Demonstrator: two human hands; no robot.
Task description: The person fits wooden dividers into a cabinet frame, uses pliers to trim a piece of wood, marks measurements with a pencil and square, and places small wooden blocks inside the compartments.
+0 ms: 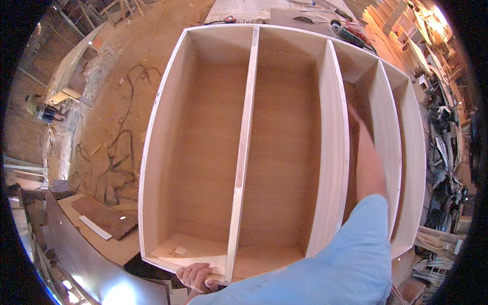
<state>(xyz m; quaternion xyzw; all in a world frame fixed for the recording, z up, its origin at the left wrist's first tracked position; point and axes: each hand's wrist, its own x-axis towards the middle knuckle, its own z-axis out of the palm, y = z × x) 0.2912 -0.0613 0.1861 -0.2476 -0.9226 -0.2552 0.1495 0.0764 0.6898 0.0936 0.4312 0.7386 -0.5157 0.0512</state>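
Note:
A large unfinished wooden cabinet (239, 162) with several compartments takes up the middle of the view, its open side facing me. My left hand (196, 277) is closed over the cabinet's near edge at the lower left, fingers curled across the rim. My right arm, in a light blue sleeve, stretches across the cabinet into a narrow compartment right of the middle. At its far end my right hand (354, 114) is blurred beside a divider board (333, 147), and its fingers cannot be made out.
A power tool (351, 34) and a circular blade (304, 20) lie beyond the far edge. Cables (119, 152) trail over the dusty floor at left. Brown boards (104, 217) are at lower left; piled scrap (442, 147) lines the right. Another person (44, 109) is far left.

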